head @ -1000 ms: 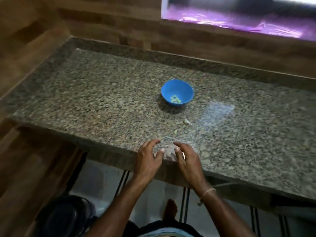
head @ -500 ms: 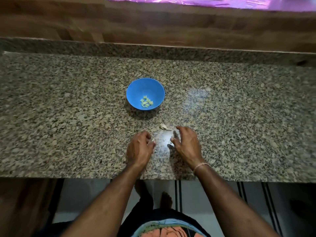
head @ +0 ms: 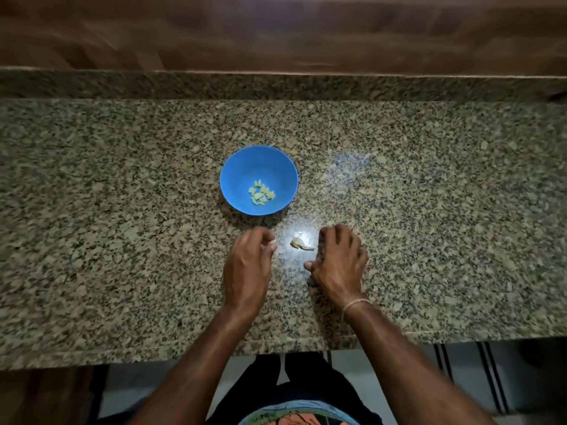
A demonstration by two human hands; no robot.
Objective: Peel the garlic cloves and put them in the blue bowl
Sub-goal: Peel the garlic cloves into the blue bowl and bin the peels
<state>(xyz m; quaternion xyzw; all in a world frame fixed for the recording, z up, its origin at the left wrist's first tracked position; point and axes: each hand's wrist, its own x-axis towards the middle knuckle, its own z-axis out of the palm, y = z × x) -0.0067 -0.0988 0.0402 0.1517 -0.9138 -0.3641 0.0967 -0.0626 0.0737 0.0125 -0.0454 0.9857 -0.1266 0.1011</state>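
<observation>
A pale garlic piece (head: 301,244) lies on the speckled granite bench (head: 122,240) in a patch of glare, between a person's two hands, with nothing over it. The left hand (head: 248,266) sits just beside it, fingers (head: 266,240) curled toward the thumb; whether they pinch anything cannot be told. The right hand (head: 340,262) arches on the other side, its bent fingers (head: 336,237) tipped down onto the bench, thumb out, holding nothing visible. Just beyond, the blue bowl (head: 245,167) holds a small heap of peeled cloves (head: 261,193). A wooden wall (head: 276,32) backs the bench.
</observation>
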